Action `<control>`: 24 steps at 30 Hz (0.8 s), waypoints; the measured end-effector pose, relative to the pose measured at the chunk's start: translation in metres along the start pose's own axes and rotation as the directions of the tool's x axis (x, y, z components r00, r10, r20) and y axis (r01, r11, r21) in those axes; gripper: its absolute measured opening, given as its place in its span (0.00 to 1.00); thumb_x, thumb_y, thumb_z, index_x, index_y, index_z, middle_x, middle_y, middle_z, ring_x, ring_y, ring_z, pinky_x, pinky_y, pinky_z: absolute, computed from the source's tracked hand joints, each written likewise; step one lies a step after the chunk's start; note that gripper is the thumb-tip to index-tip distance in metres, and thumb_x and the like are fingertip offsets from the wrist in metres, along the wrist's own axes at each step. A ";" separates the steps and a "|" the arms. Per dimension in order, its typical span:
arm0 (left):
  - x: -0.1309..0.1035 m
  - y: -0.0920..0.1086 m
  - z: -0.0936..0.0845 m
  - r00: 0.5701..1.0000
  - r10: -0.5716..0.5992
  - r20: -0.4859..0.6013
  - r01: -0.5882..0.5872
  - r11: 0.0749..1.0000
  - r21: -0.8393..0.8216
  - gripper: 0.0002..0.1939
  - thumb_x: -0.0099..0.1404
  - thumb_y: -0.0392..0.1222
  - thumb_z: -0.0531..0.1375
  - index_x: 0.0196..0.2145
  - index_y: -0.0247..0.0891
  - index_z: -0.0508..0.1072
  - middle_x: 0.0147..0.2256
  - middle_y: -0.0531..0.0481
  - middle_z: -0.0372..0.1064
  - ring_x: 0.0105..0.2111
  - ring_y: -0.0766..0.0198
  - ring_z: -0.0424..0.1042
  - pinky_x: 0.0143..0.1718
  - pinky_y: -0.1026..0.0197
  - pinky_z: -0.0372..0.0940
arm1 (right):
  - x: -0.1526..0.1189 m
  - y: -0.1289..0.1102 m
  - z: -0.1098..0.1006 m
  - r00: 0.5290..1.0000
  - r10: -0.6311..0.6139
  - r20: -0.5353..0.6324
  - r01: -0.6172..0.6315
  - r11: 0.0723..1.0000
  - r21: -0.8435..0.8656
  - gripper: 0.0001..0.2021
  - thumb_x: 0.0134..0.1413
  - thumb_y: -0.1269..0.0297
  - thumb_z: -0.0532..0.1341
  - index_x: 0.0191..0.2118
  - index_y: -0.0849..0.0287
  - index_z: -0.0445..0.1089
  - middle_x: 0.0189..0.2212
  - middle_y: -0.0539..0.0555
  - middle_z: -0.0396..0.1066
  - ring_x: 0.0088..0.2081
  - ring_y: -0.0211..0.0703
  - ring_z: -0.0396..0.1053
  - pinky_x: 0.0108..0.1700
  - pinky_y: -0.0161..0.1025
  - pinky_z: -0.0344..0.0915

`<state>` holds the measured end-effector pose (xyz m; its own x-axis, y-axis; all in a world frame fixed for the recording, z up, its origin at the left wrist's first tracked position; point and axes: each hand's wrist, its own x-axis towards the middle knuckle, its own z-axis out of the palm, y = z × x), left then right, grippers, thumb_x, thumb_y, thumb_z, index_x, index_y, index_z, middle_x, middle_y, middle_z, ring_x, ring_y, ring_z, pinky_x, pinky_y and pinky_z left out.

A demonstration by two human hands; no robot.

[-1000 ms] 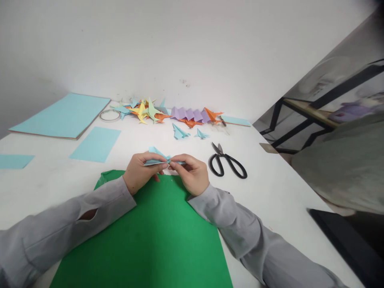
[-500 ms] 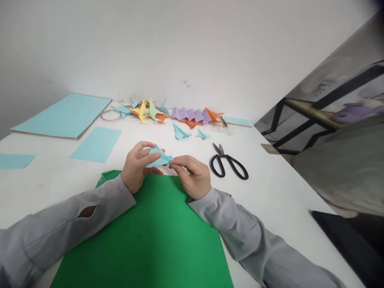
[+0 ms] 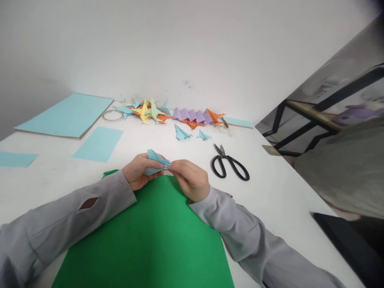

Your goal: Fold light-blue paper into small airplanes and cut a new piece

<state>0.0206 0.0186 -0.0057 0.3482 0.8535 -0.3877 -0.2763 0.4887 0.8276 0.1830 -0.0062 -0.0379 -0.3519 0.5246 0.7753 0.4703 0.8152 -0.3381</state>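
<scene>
Between my hands is a small piece of folded light-blue paper (image 3: pixel 154 157), held over the far edge of a green sheet (image 3: pixel 144 236). My left hand (image 3: pixel 140 170) is closed round its body, with the thumb pressing on top near the right end. The fingertips of my right hand (image 3: pixel 192 179) pinch the narrow right tip of the same paper. Two other folded light-blue pieces, a larger one (image 3: pixel 181 133) and a smaller one (image 3: pixel 204 135), lie just beyond my hands on the white table (image 3: pixel 264 192).
Black-handled scissors (image 3: pixel 229 162) lie right of my hands, blades partly apart. Colourful paper cranes (image 3: pixel 145 111) and a pleated purple paper (image 3: pixel 192 115) sit along the wall. A metal ring (image 3: pixel 113 115), a blue paper stack (image 3: pixel 64 116) and cut blue sheets (image 3: pixel 99 144) are on the left.
My left hand has turned and shifted its hold, with its thumb now nearer the right end of the folded paper. The right hand keeps pinching the tip. The view has shifted slightly.
</scene>
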 end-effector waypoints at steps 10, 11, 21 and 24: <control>0.002 -0.002 0.001 0.996 -0.009 -0.085 0.009 1.000 0.000 0.10 0.42 0.26 0.63 0.25 0.33 0.71 0.21 0.52 0.69 0.23 0.69 0.68 0.22 0.69 0.64 | -0.002 -0.002 0.004 0.992 0.110 -0.065 -0.117 0.985 -0.126 0.16 0.52 0.72 0.58 0.48 0.59 0.63 0.36 0.56 0.74 0.36 0.39 0.72 0.41 0.34 0.69; 0.002 -0.002 0.001 0.996 0.000 -0.094 0.001 1.000 0.001 0.10 0.42 0.26 0.63 0.24 0.33 0.71 0.21 0.52 0.69 0.23 0.69 0.68 0.22 0.69 0.64 | -0.002 -0.002 0.004 0.990 0.132 -0.057 -0.137 0.984 -0.114 0.16 0.52 0.71 0.58 0.48 0.59 0.63 0.36 0.56 0.74 0.36 0.39 0.72 0.41 0.34 0.69; 0.000 -0.003 0.004 0.998 0.023 -0.063 -0.021 0.999 0.033 0.08 0.40 0.25 0.62 0.21 0.32 0.71 0.19 0.52 0.68 0.21 0.70 0.68 0.22 0.69 0.63 | -0.001 0.000 0.001 0.980 0.183 0.080 -0.181 0.983 -0.034 0.10 0.52 0.68 0.58 0.42 0.61 0.68 0.36 0.55 0.75 0.36 0.40 0.73 0.40 0.33 0.69; 0.000 -0.004 0.007 0.995 0.027 -0.093 -0.024 0.999 0.030 0.08 0.40 0.24 0.62 0.21 0.32 0.70 0.19 0.52 0.68 0.20 0.68 0.68 0.21 0.68 0.64 | -0.002 -0.001 0.002 0.985 0.159 0.073 -0.155 0.987 -0.048 0.10 0.53 0.68 0.57 0.42 0.61 0.68 0.35 0.55 0.75 0.36 0.40 0.73 0.39 0.33 0.69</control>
<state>0.0274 0.0152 -0.0062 0.2563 0.8793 -0.4013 -0.2573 0.4623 0.8486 0.1819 -0.0075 -0.0397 -0.3306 0.6636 0.6710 0.5577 0.7109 -0.4283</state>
